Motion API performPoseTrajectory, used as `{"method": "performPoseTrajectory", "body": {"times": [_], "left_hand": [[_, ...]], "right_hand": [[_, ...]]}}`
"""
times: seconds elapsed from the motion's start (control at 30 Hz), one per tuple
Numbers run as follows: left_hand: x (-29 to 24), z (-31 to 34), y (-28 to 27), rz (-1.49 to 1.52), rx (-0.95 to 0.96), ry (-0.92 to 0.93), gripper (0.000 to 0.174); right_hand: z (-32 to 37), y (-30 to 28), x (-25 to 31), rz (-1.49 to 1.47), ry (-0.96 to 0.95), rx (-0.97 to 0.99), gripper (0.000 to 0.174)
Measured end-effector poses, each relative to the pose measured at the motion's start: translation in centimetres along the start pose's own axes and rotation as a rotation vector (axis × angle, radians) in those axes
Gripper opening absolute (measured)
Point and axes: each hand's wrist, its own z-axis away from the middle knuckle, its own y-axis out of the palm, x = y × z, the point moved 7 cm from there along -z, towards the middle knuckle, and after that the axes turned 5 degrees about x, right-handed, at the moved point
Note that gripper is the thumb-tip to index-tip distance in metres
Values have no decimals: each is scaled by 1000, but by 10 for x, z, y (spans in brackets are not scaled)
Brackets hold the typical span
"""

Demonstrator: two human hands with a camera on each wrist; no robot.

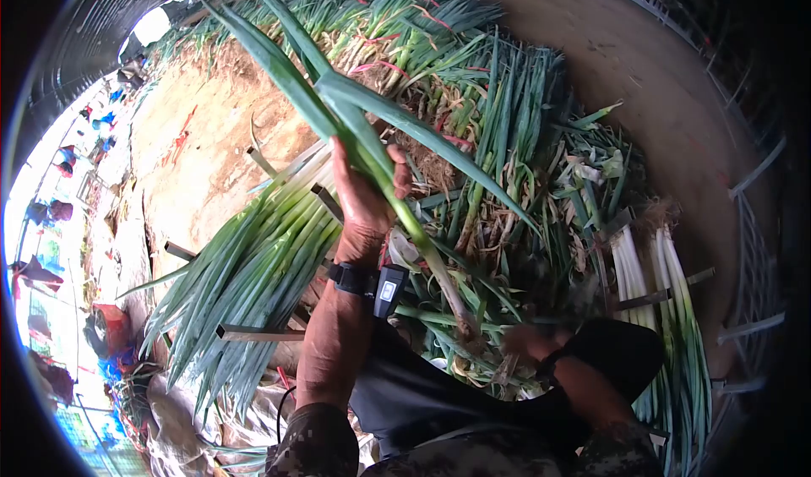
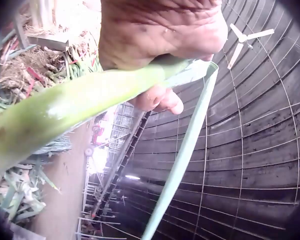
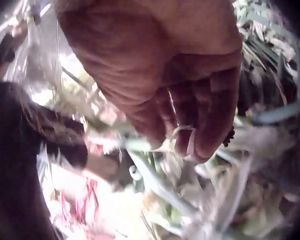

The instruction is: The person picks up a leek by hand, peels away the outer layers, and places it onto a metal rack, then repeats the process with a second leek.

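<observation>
So, left hand (image 1: 365,194): closed round one spring onion stalk (image 1: 431,257), thumb on one side and fingers wrapped over the other (my wrist view shows the fingertips curled under the green part).
How the stalk lies: lifted and slanting. Its long leaves fan up and away above my grip, and its pale root end points down toward my lap.
Right hand (image 1: 528,342): low down at the root end of the stalk and blurred in the head view. From the wrist its fingers bend downward over leaf scraps, and I cannot tell whether it has hold of anything.
Wrist strap (image 1: 372,283): dark, on my left forearm just below the grip on the stalk.
Laid bundle (image 1: 253,266): on the left of the stalk, many green onions lying side by side across wooden slats (image 1: 253,333).
Loose heap (image 1: 507,139): beyond the stalk and to its right, an untidy pile of onions with roots, soil and dry leaves mixed in (some tied with pink bands).
Trimmed bundle (image 1: 667,291): well to the right of the stalk, clean white stems laid together.
Earth floor (image 1: 211,139): bare brown ground beyond the laid bundle, left of the stalk's leaves.
Overhead: past the stalk's leaf tip in the left wrist view, a ceiling fan (image 2: 250,37) under a curved mesh roof (image 2: 260,150).
</observation>
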Motion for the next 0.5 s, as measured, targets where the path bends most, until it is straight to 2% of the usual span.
{"method": "performPoseTrajectory", "body": {"times": [0.03, 0.1, 0.17, 0.23, 0.3, 0.33, 0.37, 0.5], "left_hand": [[2, 1, 3, 0, 32, -27, 71], [17, 3, 3, 91, -7, -113, 67], [25, 6, 16, 109, -24, -124, 68], [31, 7, 21, 162, -64, -142, 68], [35, 8, 22, 80, -106, -118, 68], [41, 8, 14, 66, -108, -137, 68], [47, 8, 5, 50, -111, -156, 67], [43, 15, 20, 27, -204, -94, 64]], "right_hand": [[7, -35, 5, -78, -37, -168, 35], [21, -168, 63, -440, 92, -370, 36], [15, -228, 86, -728, -91, -641, 32], [4, -259, 111, -905, -206, -639, 29], [15, -308, 155, -816, -245, -734, 29], [12, -316, 165, -873, -220, -689, 32], [4, -316, 164, -879, -249, -726, 31], [-16, -313, 163, -1007, -302, -799, 25]]}}
